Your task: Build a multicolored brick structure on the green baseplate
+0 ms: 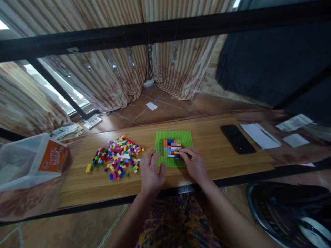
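A green studded baseplate (159,137) lies on the wooden board, bearing a flat patch of toy bricks (172,148) in orange, blue, white, red and other colours. At the patch's right edge, the thumb and fingers of my right hand (194,163) are pinched on a small toy brick, mostly covered by the fingertips. My left hand (152,172) rests by the baseplate's left edge, fingers apart and holding nothing. Left of that hand spreads a loose pile of small toy bricks (121,155) in many colours.
A black phone (238,139) and white papers (260,136) lie to the right. At far left stands a clear plastic bin (23,160) with an orange label. A dark metal bar (165,30) crosses above the wooden board (207,137), with striped curtains (124,69) behind.
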Demonstrator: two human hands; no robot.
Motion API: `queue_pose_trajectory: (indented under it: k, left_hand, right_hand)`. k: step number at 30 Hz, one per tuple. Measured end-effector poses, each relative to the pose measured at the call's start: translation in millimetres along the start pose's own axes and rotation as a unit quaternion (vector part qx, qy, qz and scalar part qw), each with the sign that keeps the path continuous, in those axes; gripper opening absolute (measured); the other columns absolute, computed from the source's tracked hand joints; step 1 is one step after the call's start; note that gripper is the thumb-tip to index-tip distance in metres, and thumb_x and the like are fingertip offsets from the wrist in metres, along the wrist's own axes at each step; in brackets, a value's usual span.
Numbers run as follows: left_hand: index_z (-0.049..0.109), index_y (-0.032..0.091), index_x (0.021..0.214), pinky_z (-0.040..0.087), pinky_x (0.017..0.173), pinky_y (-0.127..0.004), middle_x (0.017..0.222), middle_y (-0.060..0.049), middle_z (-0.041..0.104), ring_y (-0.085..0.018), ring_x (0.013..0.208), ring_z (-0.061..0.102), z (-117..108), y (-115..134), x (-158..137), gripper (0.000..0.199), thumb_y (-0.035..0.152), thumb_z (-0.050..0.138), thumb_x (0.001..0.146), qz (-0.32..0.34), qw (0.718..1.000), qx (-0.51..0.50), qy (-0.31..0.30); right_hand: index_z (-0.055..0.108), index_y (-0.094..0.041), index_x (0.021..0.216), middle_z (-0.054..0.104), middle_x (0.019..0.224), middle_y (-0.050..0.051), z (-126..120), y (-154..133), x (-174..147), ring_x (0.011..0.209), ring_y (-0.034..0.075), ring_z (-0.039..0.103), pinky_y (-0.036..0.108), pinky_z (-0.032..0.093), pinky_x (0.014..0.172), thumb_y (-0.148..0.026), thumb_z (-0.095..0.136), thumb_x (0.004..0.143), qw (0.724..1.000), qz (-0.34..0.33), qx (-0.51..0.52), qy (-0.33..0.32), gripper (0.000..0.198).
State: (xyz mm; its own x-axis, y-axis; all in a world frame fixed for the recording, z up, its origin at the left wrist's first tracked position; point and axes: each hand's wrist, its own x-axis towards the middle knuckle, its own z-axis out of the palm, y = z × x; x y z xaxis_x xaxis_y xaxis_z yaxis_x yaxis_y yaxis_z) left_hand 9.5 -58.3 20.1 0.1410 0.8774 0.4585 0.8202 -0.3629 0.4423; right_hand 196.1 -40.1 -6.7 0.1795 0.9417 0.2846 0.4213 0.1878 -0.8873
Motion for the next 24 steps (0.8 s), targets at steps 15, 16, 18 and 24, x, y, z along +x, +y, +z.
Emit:
queue_pose_trajectory:
  k: [15, 16, 18, 24]
  left_hand:
    - [0.057, 0.019, 0.116, 0.042, 0.094, -0.047, 0.126, -0.013, 0.055, -0.030, 0.110, 0.052, 46, 13, 50, 0.035, 0.034, 0.059, 0.085, -0.036, 0.996, 0.016, -0.082]
    - [0.058, 0.019, 0.116, 0.043, 0.093, -0.048, 0.126, -0.013, 0.055, -0.031, 0.110, 0.053, 47, 14, 51, 0.035, 0.035, 0.059, 0.085, -0.043, 0.995, 0.015, -0.084]
    - [0.058, 0.020, 0.116, 0.043, 0.092, -0.048, 0.126, -0.012, 0.056, -0.031, 0.110, 0.053, 48, 15, 52, 0.036, 0.036, 0.060, 0.084, -0.059, 0.994, 0.008, -0.090]
    - [0.058, 0.020, 0.116, 0.044, 0.094, -0.046, 0.126, -0.010, 0.057, -0.030, 0.113, 0.053, 51, 17, 55, 0.040, 0.031, 0.067, 0.079, -0.112, 0.989, -0.024, -0.091]
  right_hand:
    - [0.067, -0.020, 0.076, 0.066, 0.080, 0.004, 7, 2, 5, 0.077, 0.019, 0.061, 0.032, 0.046, 0.072, -0.039, 0.061, 0.081, 0.996, 0.062, -0.016, 0.058, 0.020]
    - [0.067, -0.020, 0.076, 0.067, 0.079, 0.004, 6, 2, 5, 0.076, 0.019, 0.061, 0.032, 0.046, 0.071, -0.040, 0.062, 0.080, 0.996, 0.072, -0.015, 0.056, 0.020]
    - [0.067, -0.020, 0.075, 0.068, 0.078, 0.004, 6, 1, 7, 0.074, 0.019, 0.061, 0.031, 0.046, 0.070, -0.040, 0.063, 0.079, 0.994, 0.093, -0.010, 0.050, 0.020]
    - [0.067, -0.020, 0.069, 0.067, 0.068, 0.001, 1, -1, 16, 0.064, 0.016, 0.059, 0.029, 0.044, 0.063, -0.039, 0.065, 0.075, 0.991, 0.134, -0.010, 0.021, 0.020]
